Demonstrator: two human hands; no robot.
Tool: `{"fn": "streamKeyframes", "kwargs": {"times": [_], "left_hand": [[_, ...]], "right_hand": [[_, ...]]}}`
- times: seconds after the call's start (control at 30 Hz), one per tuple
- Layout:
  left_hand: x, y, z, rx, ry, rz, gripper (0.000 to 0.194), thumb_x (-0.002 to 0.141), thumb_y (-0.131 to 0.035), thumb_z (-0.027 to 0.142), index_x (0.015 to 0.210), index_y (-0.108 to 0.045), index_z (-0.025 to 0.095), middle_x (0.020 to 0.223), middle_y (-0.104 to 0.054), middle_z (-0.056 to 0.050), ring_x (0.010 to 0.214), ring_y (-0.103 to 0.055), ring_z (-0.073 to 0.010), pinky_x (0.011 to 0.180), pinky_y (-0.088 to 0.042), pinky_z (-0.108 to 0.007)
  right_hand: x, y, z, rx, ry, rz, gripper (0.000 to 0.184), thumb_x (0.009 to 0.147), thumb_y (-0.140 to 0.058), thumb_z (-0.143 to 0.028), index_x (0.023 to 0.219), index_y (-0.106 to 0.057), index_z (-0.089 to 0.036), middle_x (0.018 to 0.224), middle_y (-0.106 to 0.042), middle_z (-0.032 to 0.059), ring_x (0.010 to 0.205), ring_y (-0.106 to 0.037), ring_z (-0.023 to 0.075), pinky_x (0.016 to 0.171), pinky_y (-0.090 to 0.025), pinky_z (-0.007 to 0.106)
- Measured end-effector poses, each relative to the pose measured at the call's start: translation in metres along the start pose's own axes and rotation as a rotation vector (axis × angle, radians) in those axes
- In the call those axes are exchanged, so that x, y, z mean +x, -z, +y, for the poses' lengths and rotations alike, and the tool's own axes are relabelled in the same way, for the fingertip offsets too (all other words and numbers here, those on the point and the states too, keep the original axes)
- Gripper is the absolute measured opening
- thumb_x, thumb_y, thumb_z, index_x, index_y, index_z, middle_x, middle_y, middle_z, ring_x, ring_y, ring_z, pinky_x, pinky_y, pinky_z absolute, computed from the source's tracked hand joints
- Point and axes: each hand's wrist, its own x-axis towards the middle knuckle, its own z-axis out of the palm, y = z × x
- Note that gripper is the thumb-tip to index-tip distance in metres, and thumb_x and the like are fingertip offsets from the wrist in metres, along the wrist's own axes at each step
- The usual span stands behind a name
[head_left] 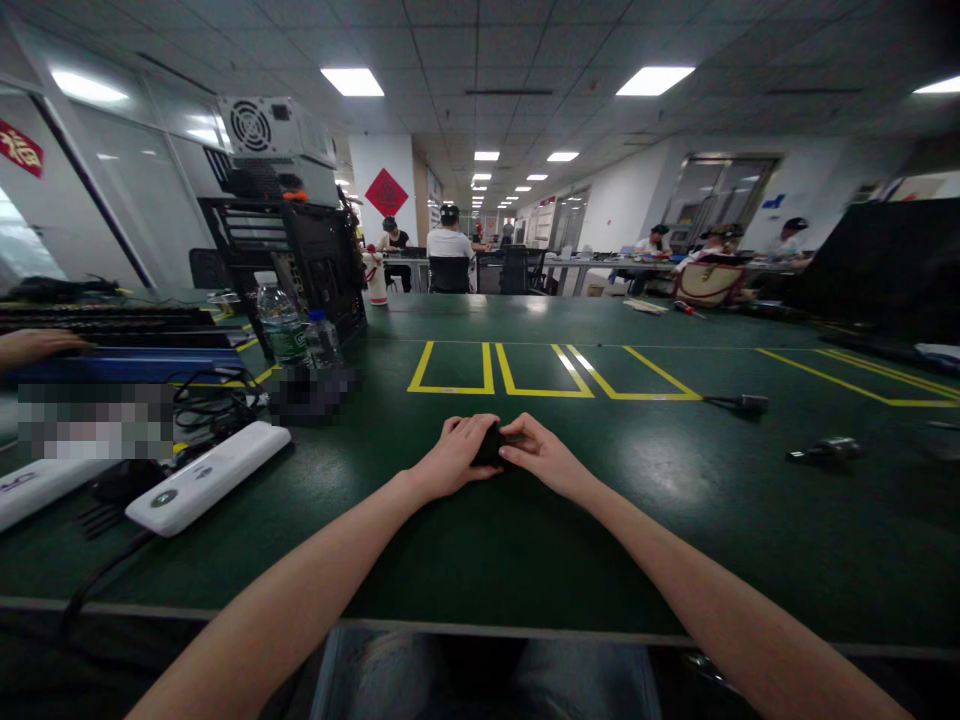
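A small black object [489, 446], mostly covered by fingers, is held between my two hands just above or on the green table [525, 560]; I cannot make out its kind. My left hand [457, 455] wraps round its left side with curled fingers. From the right, the thumb and fingertips of my right hand [536, 452] pinch against it. Beyond both hands, yellow tape outlines [450, 390] mark the tabletop. To their right lie a dark object with a thin lead [750, 403] and a shiny dark metallic piece [825, 450].
White power strips [210, 480] with tangled black cables lie on the left. Behind them stand plastic bottles [281, 325] and an open black computer case [315, 270] topped by a power supply [274, 130]. Another person's hand [41, 347] reaches in at far left. Several people sit in the background.
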Motion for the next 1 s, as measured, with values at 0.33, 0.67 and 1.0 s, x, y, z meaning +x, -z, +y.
{"fn": "streamKeyframes", "kwargs": {"times": [0.33,0.67,1.0], "left_hand": [[-0.0006,0.0024,0.0028,-0.008,-0.009,-0.006,0.055,0.071,-0.058,0.029,0.117,-0.028,0.022,0.117,-0.043,-0.008,0.107,-0.041,-0.0229,0.092,-0.024,-0.041],[-0.0005,0.0024,0.0028,-0.006,-0.016,0.000,0.055,0.071,-0.058,0.030,0.117,-0.028,0.022,0.117,-0.043,-0.007,0.107,-0.041,-0.0226,0.092,-0.024,-0.041],[-0.0005,-0.0007,-0.0004,0.009,-0.015,0.010,0.057,0.069,-0.059,0.030,0.116,-0.028,0.022,0.116,-0.043,-0.007,0.107,-0.041,-0.0228,0.092,-0.024,-0.042]], "right_hand": [[-0.0027,0.0015,-0.0061,0.022,-0.041,-0.062,0.031,0.068,-0.060,-0.021,0.094,-0.043,-0.021,0.099,-0.049,0.0012,0.096,-0.052,0.0164,0.087,-0.042,0.037],[0.0005,0.0000,-0.0007,-0.016,-0.024,0.016,0.026,0.072,-0.056,-0.025,0.094,-0.043,-0.020,0.098,-0.049,0.0023,0.095,-0.052,0.0168,0.085,-0.043,0.037],[-0.0014,0.0025,-0.0016,0.010,-0.021,-0.040,0.026,0.070,-0.058,-0.025,0.091,-0.044,-0.021,0.095,-0.050,0.0005,0.094,-0.053,0.0160,0.084,-0.043,0.036]]}}
